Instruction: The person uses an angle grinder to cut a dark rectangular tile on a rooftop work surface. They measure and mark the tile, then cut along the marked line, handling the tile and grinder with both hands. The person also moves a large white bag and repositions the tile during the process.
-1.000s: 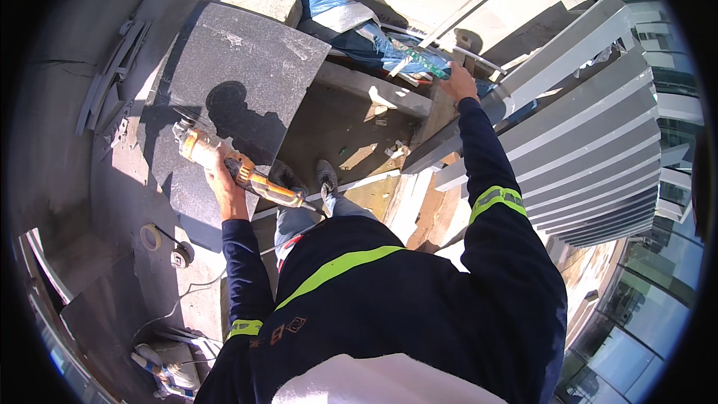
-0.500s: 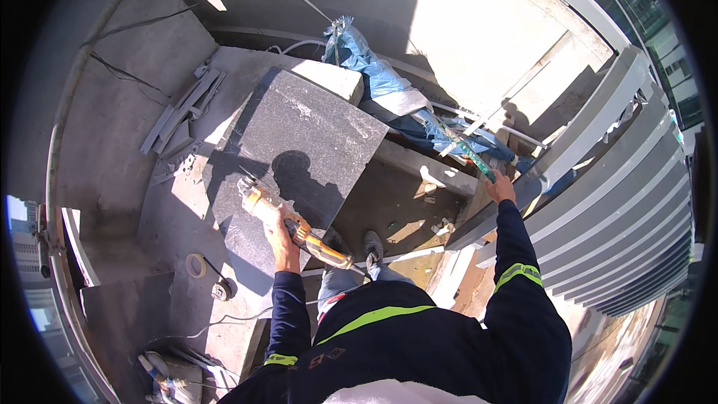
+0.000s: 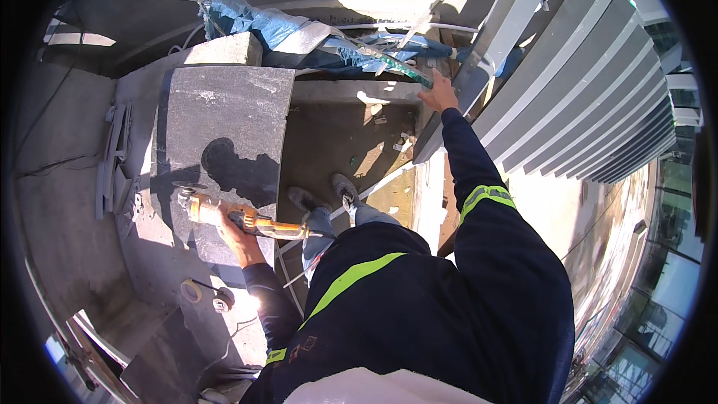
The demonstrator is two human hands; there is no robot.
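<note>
My left hand (image 3: pixel 235 238) is closed around an orange angle grinder (image 3: pixel 253 221). Its disc end lies over the left part of a dark grey stone slab (image 3: pixel 224 97), and its tail points toward my legs. Whether the disc touches the slab or turns, I cannot tell. Stretched out to the far right, my right hand (image 3: pixel 441 94) grips the near end of a long thin green strip (image 3: pixel 407 69). The strip's far end runs onto crumpled blue sheeting (image 3: pixel 280 30). My head's shadow falls on the slab.
Grey slatted panels (image 3: pixel 568 97) stand close on the right. A concrete block (image 3: pixel 224 50) sits behind the slab. Pale offcut strips (image 3: pixel 112 153) lie at left. A tape roll (image 3: pixel 191 291) and a tape measure (image 3: pixel 222 301) rest nearer me. Rubble (image 3: pixel 404 142) litters the recessed floor.
The view has swung round, so the slab and grinder appear farther left and the panels higher up. Both hands keep hold of the grinder and the green strip.
</note>
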